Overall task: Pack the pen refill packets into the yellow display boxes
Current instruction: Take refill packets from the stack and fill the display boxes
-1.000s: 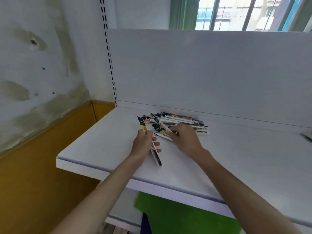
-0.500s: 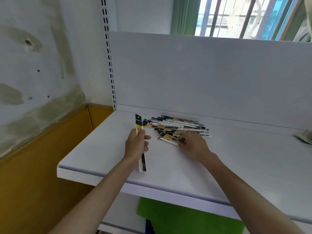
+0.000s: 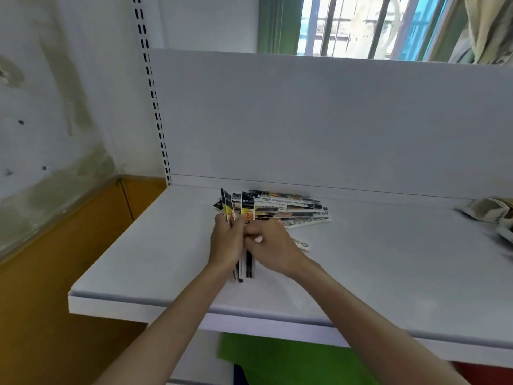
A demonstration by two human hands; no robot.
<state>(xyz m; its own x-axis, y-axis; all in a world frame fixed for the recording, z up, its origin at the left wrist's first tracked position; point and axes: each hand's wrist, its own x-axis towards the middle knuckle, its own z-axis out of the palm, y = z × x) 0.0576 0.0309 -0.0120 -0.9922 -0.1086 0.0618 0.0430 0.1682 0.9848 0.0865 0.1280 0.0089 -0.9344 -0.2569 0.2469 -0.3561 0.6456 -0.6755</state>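
Note:
A loose pile of pen refill packets [image 3: 294, 211], long flat strips printed black, yellow and white, lies on the white shelf [image 3: 388, 259] against its back panel. My left hand [image 3: 226, 243] grips a few packets upright; their black-and-yellow tops [image 3: 227, 204] stick out above the fingers. My right hand [image 3: 273, 247] pinches another packet [image 3: 248, 208] and holds it against the left hand's bunch. One more packet's end [image 3: 302, 243] shows on the shelf just beyond the right hand. No yellow display box is in view.
A crumpled wrapper or bag [image 3: 491, 213] lies at the shelf's far right. The slotted shelf upright [image 3: 155, 107] stands at the back left beside a stained wall. Below the shelf's front edge a green thing [image 3: 291, 359] shows.
My right hand has lifted a packet from the pile and brought it left against the packets in my left hand. The left hand's bunch now stands more upright.

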